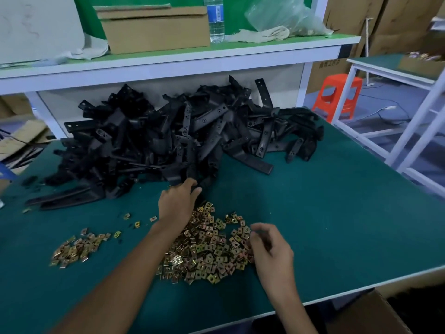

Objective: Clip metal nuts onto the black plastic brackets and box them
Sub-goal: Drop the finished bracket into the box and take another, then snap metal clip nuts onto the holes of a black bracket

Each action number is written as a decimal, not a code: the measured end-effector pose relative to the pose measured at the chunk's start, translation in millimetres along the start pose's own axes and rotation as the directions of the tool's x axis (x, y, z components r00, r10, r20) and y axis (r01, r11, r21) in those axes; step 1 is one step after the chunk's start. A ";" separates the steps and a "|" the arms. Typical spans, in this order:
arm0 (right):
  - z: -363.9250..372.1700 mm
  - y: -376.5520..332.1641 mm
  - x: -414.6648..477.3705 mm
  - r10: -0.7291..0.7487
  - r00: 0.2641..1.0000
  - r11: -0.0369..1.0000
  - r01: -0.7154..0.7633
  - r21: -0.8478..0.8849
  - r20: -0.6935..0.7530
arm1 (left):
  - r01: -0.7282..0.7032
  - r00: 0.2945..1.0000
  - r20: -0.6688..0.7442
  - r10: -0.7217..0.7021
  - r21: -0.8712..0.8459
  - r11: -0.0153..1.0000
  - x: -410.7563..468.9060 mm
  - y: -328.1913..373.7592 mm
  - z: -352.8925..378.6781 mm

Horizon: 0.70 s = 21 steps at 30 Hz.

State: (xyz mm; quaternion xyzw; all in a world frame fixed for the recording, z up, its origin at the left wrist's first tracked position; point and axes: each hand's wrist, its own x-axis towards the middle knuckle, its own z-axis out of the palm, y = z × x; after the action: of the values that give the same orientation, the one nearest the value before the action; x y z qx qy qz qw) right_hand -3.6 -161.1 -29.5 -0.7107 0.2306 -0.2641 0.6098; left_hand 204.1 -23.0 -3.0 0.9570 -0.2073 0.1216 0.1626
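Head camera, one frame. Green tabletop (337,213) in front of me.

Brackets (168,131): large loose black pile along the far side of the tabletop, under the shelf (240,51), spreading from far left to right of centre. A few pieces lie apart at the right end.

Nuts (207,251): main brass-coloured heap at the near centre, between my two forearms. Smaller heap (74,249) well apart to the left, with a handful of strays between it and the bracket pile.

Left hand (177,203): stretched forward across the main heap to the near edge of the pile. Fingers and thumb curl round the end of one bracket (204,183), which is still touching its neighbours.

Right hand (269,249): at the right edge of the main heap, fingers curled inward, thumb near the fingertips. Cannot tell whether a nut is pinched between them; the view is blurred there.

Open carton (368,312): below the near right corner of the tabletop, dark inside, contents not readable.

On the shelf: closed cardboard box (156,30), water bottle (216,20) just beside it, then a crumpled cloth (265,33) and a clear plastic bag (284,15). Orange stool (337,95) on the floor to the right.
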 end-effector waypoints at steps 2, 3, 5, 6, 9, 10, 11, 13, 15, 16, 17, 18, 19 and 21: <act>0.5 0.4 0.1 0.003 1.000 1.000 -0.003 0.006 0.008 | 0.019 1.000 -0.009 -0.019 -0.028 0.999 -2.9 -3.7 -1.6; 0.2 0.6 -0.2 0.002 1.000 1.000 -0.002 0.007 0.009 | 0.041 0.999 -0.005 -0.041 -0.052 0.998 -3.9 -4.8 -1.9; 0.0 0.9 -0.3 0.000 1.000 1.000 0.000 0.003 0.011 | 0.101 0.995 -0.012 -0.103 -0.117 0.988 -3.8 -4.7 -2.7; 0.0 1.3 -0.4 0.003 1.000 1.000 -0.003 0.001 0.013 | 0.145 0.989 -0.016 -0.150 -0.155 0.977 -2.4 -4.2 -3.3; -1.1 2.5 -1.1 0.004 1.000 1.000 -0.004 -0.006 0.014 | 0.290 0.957 0.063 -0.283 -0.193 0.937 5.1 -3.7 -3.4; -1.6 2.5 -1.4 0.002 1.000 1.000 -0.001 -0.010 0.016 | 0.333 0.941 0.116 -0.317 -0.169 0.928 7.9 -4.4 -2.6; -2.0 2.3 -1.5 -0.001 1.000 1.000 0.001 -0.012 0.019 | 0.377 0.923 0.159 -0.352 -0.173 0.910 10.2 -6.0 -1.5; -2.8 2.0 -1.9 -0.005 1.000 1.000 0.005 -0.017 0.021 | 0.486 0.872 0.218 -0.438 -0.293 0.823 15.5 -12.5 3.5; -2.6 1.6 -2.0 -0.007 1.000 1.000 0.008 -0.020 0.021 | 0.594 0.801 0.271 -0.533 -0.469 0.654 22.2 -21.6 6.9; -2.4 1.4 -2.1 -0.007 1.000 1.000 0.007 -0.020 0.021 | 0.625 0.767 0.309 -0.563 -0.559 0.545 25.6 -25.4 6.9; -2.2 1.2 -2.0 -0.006 1.000 1.000 0.007 -0.022 0.020 | 0.640 0.740 0.348 -0.575 -0.627 0.444 28.6 -28.3 5.1; -2.0 1.0 -2.0 -0.008 1.000 1.000 0.008 -0.024 0.020 | 0.636 0.732 0.368 -0.574 -0.671 0.381 31.0 -30.9 1.8; -1.9 0.8 -1.9 -0.010 1.000 1.000 0.011 -0.026 0.021 | 0.621 0.742 0.352 -0.570 -0.682 0.387 31.7 -33.9 -2.2; -2.1 0.5 -2.1 -0.010 1.000 0.999 0.011 -0.032 0.024 | 0.600 0.769 0.295 -0.567 -0.638 0.482 32.0 -42.7 -7.5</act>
State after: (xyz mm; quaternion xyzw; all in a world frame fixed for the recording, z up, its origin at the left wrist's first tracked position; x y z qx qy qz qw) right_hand -6.5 -161.3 -29.9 -0.7248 0.2239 -0.2553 0.5994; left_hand 249.8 5.0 2.4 0.8348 0.0962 -0.0501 0.5397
